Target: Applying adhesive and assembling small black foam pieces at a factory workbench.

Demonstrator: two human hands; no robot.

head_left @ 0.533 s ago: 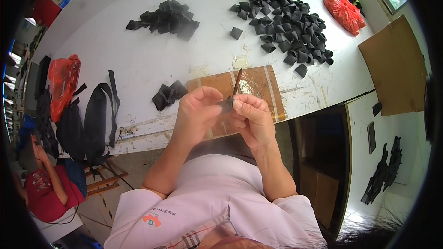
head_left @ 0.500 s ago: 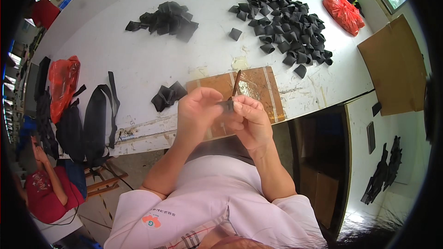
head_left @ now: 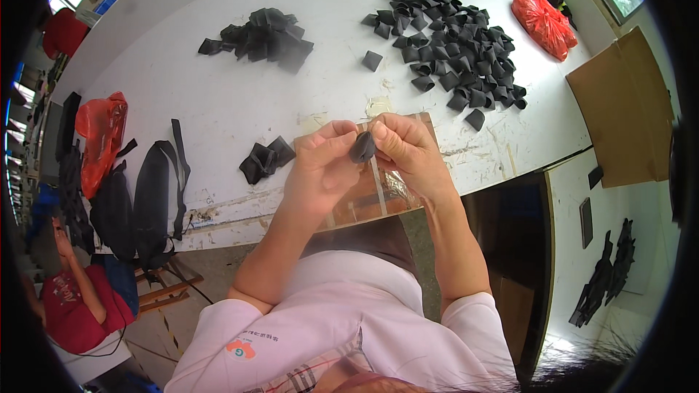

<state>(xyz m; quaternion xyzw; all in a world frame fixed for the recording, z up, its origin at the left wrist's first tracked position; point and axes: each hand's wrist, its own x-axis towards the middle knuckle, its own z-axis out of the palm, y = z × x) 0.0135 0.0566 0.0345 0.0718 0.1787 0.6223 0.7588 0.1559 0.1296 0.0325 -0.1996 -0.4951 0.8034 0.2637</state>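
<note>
Between my two hands, over the brown board (head_left: 419, 195), is a small black fabric loop (head_left: 362, 148), bent into a rounded shape. My left hand (head_left: 320, 164) pinches its left side, and the fingers of my right hand (head_left: 413, 151) close on its upper right edge. Part of the board beneath has a shiny wet-looking patch; my hands cover much of the rest. A few black fabric pieces (head_left: 263, 159) lie on the white table, left of my left hand.
A large heap of black loops (head_left: 466, 51) lies far right, with a looser black pile (head_left: 266, 38) far left. Red plastic bags (head_left: 545, 27) and a cardboard box (head_left: 622, 113) stand at the right. Black straps (head_left: 153, 196) are at the left, near a person in red (head_left: 80, 302).
Both hands have moved away from my body, the right one also rightward. The black piece has turned from flat to a rounded loop. A thin brown stick seen above the hands no longer shows.
</note>
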